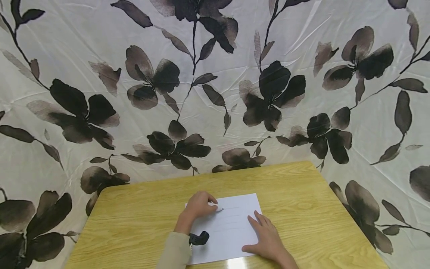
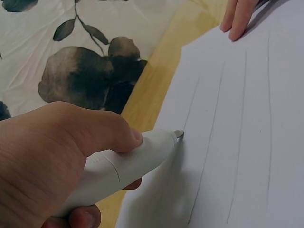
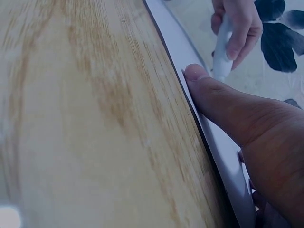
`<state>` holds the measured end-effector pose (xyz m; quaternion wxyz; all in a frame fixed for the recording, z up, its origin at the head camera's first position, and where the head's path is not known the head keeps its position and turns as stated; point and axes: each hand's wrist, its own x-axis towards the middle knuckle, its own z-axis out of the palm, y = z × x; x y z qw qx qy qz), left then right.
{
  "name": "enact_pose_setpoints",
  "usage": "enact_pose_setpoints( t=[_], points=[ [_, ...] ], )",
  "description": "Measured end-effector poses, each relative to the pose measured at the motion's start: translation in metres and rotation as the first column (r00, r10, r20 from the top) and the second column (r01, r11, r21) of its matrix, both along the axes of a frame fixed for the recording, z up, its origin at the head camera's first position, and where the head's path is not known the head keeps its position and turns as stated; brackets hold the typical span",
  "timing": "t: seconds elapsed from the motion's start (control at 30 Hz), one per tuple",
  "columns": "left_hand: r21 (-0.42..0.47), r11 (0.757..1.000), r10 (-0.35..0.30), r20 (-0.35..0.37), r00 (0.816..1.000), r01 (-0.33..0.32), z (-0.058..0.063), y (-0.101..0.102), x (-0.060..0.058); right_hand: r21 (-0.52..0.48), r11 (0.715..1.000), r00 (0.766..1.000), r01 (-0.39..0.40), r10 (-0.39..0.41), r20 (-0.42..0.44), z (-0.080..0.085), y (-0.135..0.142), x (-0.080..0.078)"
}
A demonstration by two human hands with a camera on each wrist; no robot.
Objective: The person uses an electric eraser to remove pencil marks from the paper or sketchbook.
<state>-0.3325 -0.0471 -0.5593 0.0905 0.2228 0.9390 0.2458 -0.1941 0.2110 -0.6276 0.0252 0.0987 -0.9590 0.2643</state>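
My left hand [image 1: 199, 204] grips a thick white pen-shaped tool [image 2: 137, 159] with a short metal tip, thumb lying along its top. The tip is right at the leftmost of several thin pencil-like lines in the left wrist view, on a white sheet of paper [image 1: 228, 244]. That line shows above the tip; below it the tool's shadow falls. Over the sheet's right edge, my right hand [image 1: 267, 235] rests with fingers spread. Its thumb [image 3: 213, 92] lies along the paper's edge in the right wrist view.
The sheet lies on a yellow wood-grain table [image 1: 319, 213]. Behind and beside the table hangs a pale cloth [image 1: 215, 149] with dark flowers. A black wrist device [image 1: 199, 238] sits by my left sleeve [image 1: 174, 248], over the paper's lower left.
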Motion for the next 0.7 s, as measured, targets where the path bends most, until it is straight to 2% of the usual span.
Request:
enact_pose_setpoints(
  t=[0.23, 0.47, 0.7],
  points=[
    [0.011, 1.000, -0.002, 0.009, 1.000, 0.002, -0.003, 0.003, 0.000, -0.009, 1.000, 1.000, -0.001, 0.001, 0.012, 0.003, -0.001, 0.000],
    [0.053, 0.995, 0.079, 0.016, 0.997, -0.080, -0.004, -0.008, 0.000, 0.001, 1.000, 1.000, 0.000, 0.000, 0.016, 0.000, -0.001, 0.000],
    [0.112, 0.992, 0.058, -0.027, 0.998, -0.054, -0.009, -0.016, 0.002, 0.003, 1.000, 1.000, 0.011, -0.011, 0.017, -0.001, -0.001, 0.000]
  ],
)
